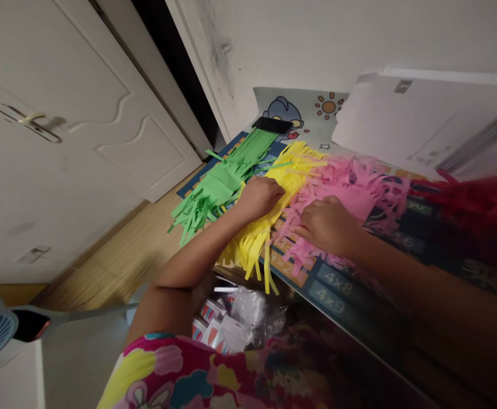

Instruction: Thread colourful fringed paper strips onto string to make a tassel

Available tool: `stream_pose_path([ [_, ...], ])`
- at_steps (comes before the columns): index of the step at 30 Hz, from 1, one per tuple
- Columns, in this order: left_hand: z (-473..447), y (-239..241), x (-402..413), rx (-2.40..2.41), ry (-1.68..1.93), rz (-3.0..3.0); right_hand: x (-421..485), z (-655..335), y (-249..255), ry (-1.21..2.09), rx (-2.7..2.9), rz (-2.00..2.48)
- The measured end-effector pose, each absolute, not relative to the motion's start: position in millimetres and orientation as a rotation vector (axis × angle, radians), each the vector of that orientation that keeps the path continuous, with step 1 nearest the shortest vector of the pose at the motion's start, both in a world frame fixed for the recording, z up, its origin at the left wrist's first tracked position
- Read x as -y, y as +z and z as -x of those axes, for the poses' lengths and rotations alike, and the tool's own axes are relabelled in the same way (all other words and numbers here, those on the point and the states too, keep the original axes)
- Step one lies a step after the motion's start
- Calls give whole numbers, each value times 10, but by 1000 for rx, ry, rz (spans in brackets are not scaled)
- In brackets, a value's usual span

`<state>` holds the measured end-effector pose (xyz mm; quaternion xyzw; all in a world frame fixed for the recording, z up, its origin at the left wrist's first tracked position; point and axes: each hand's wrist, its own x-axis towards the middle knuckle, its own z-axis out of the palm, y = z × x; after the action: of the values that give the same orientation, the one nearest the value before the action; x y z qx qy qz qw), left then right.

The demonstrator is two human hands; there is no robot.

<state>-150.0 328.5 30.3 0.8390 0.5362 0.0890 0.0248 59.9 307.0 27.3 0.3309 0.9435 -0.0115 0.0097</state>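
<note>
Left hand: [259, 196] over the yellow fringed paper [295, 165], fingers curled in. Can't tell if they're actually closed on a strip, the tips are hidden.
Right hand: [329, 224] at the near-left side of the pink fringed paper [356, 196], fingers bent too. Might be pinching something, honestly can't tell.
Yellow paper: lying between the green and the pink, strips hanging over the near edge of the times-table board [337, 289].
Green paper: [220, 183] laid out on the left, flat middle with strips at both ends. A dark phone [272, 125] sits at its far end.
Pink paper: pretty ruffled, strips going every which way around a flat middle.
Red stuff: [482, 210] way off to the right, too blurry to make out.
Progress: green, yellow and pink are all cut into strips already. Green's far strips look fairly neat; I'd say yellow and pink are messier, so any straightening left is probably there.
</note>
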Motion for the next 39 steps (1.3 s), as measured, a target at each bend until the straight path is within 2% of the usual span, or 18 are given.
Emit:
stream_pose_path([
  [3, 1412, 225, -3481, -1641, 133, -2458, -3058, -610, 252, -31, -2943, -1040],
  [8, 1415, 94, -3686, -1706, 143, -2238, -3020, -646, 202, -62, -2985, -1036],
  [15, 1569, 60, -3713, -1649, 336, -2078, -3030, -683, 200, -154, -3023, -1172],
  [26, 1832, 58, -3699, -1548, 611, -1827, -3266, -442, 259, -486, -3151, -1447],
  [32, 1684, 329, -3501, -1806, 722, -1943, -3309, -243, 250, -329, -3126, -1081],
  [34, 1569, 422, -3354, -2057, 620, -2101, -3265, -216, 249, -294, -3139, -998],
  [36, 1466, 501, -3208, -2249, 355, -2247, -3219, -206, 249, -257, -3128, -970],
  [39, 1468, 661, -3075, -2309, 30, -2311, -3169, -220, 233, -239, -3127, -942],
])
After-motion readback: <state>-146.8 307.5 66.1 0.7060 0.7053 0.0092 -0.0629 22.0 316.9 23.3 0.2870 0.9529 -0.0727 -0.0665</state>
